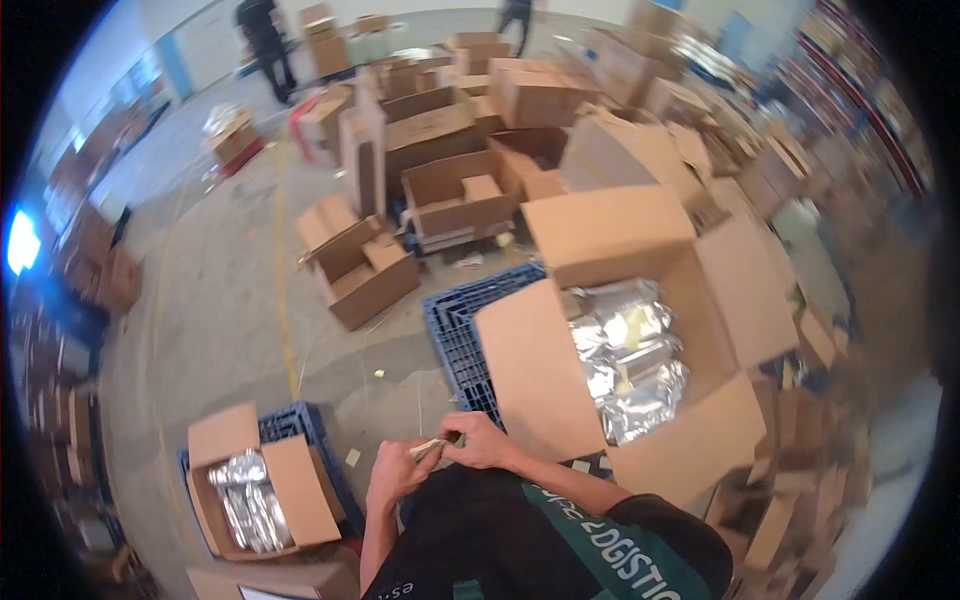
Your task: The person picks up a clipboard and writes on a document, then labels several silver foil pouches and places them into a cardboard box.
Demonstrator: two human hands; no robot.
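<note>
My left hand (398,470) is closed in front of my dark shirt, pinching a small pale strip (427,449) that could be paper or tape. Against it, my right hand (480,441) is closed too, its fingertips meeting the strip's end. Just beyond my right forearm, a large open carton (535,365) holds several shiny silver foil packs (640,395). That carton rests on a blue plastic pallet (455,335). Down to the left, a smaller open carton (305,490) also contains silver foil packs (255,505).
A second blue pallet (290,425) lies under the smaller carton. Open cartons (365,280) stand on the floor ahead, with many more piled behind and to the right. Two people (262,45) are in the background. Scraps litter the concrete floor (220,290).
</note>
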